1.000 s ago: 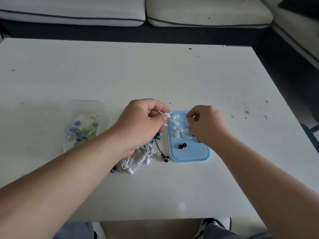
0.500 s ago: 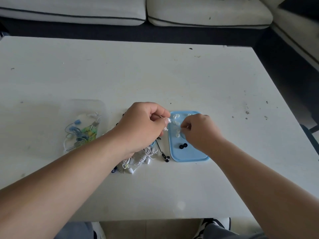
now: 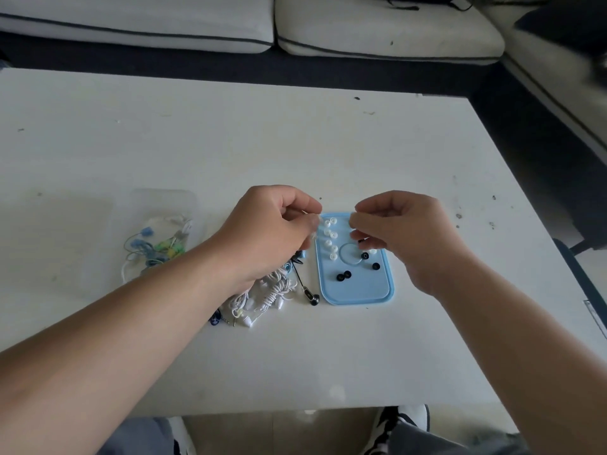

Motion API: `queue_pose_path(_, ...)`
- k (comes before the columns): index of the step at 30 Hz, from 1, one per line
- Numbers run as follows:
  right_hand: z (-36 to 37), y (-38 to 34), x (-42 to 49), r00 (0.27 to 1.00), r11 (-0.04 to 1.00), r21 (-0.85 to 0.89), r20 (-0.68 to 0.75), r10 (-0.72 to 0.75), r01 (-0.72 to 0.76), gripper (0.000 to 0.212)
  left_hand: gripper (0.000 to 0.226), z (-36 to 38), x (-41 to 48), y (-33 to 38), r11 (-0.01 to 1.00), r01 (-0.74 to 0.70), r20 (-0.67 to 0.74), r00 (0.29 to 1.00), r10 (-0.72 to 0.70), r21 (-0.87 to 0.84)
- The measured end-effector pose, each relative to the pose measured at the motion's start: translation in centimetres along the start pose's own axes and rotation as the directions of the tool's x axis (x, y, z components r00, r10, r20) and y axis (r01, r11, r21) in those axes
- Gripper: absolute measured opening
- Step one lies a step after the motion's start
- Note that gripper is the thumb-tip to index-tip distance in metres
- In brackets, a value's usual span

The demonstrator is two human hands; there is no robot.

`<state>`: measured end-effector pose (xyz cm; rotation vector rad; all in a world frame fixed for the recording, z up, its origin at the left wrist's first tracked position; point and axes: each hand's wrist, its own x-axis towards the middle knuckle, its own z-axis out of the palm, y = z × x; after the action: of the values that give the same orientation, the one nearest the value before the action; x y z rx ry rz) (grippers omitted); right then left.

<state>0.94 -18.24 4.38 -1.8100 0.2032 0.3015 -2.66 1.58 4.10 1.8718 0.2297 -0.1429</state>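
My left hand (image 3: 269, 231) pinches a white earbud (image 3: 314, 221) just left of the blue tray (image 3: 358, 298); its cable runs down into the tangle of white earphones (image 3: 269, 293). Over the tray's upper right, my right hand (image 3: 404, 234) has its thumb and forefinger pinched together, apparently on a small white ear tip that is mostly hidden. Several white ear tips (image 3: 330, 233) lie in the tray's left half, with several black ear tips (image 3: 343, 275) lower down. A black earphone (image 3: 313, 298) lies between the tangle and the tray.
A clear plastic box (image 3: 157, 244) holding blue, green and white earphones sits on the white table (image 3: 295, 142) to the left. A light sofa (image 3: 377, 31) stands beyond the table's far edge. My feet show under the near edge.
My right hand dipped onto the white tips in the tray, then lifted and moved right with its fingers pinched. My left hand rose slightly with the earbud.
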Motion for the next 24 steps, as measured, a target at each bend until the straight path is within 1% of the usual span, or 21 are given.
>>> queue_pose_path(2, 0.4, -0.6, -0.9, 0.999, 0.992, 0.115, 0.021, 0.043, -0.045, 0.020, 0.013, -0.1, -0.2, 0.3, 1.000, -0.018, 0.006, 1.000, 0.018, -0.017)
queue_pose_path(4, 0.8, -1.3, -1.8, 0.997, 0.976, 0.203, 0.035, 0.069, -0.075, 0.017, 0.013, -0.4, -0.5, 0.6, 0.999, -0.038, 0.013, 0.999, 0.038, -0.038)
queue_pose_path(7, 1.8, -1.8, -3.1, 0.995, 0.943, 0.317, 0.017, 0.100, -0.101, 0.014, 0.013, -0.7, -0.8, 0.9, 0.995, -0.061, 0.019, 0.998, 0.063, -0.075)
queue_pose_path(9, 2.7, -1.3, -3.8, 0.988, 0.889, 0.434, 0.035, 0.150, -0.150, 0.016, 0.012, -0.9, -0.9, 0.9, 0.994, -0.074, 0.021, 0.997, 0.076, -0.081)
queue_pose_path(11, 3.3, -0.7, -4.1, 0.979, 0.833, 0.515, 0.093, 0.179, -0.201, 0.020, 0.011, -1.1, -0.9, 0.9, 0.994, -0.079, 0.023, 0.996, 0.081, -0.076)
queue_pose_path(15, 3.6, -0.9, -3.4, 0.972, 0.786, 0.573, 0.175, 0.159, -0.232, 0.024, 0.009, -1.2, -0.4, 0.4, 0.996, -0.067, 0.010, 0.998, 0.068, -0.056)
queue_pose_path(19, 3.5, -1.5, -2.5, 0.979, 0.829, 0.524, 0.160, 0.129, -0.195, 0.023, 0.008, -1.3, 0.0, 0.3, 0.996, -0.061, 0.002, 0.998, 0.061, -0.068)
queue_pose_path(21, 3.5, -1.5, -2.2, 0.980, 0.850, 0.491, 0.152, 0.131, -0.190, 0.026, 0.008, -1.5, 0.4, 0.2, 0.994, -0.075, -0.007, 0.997, 0.074, -0.074)
queue_pose_path(24, 3.4, -1.6, -1.8, 0.977, 0.850, 0.487, 0.166, 0.133, -0.199, 0.025, 0.008, -1.7, 0.6, 0.3, 0.992, -0.081, 0.019, 0.996, 0.083, -0.094)
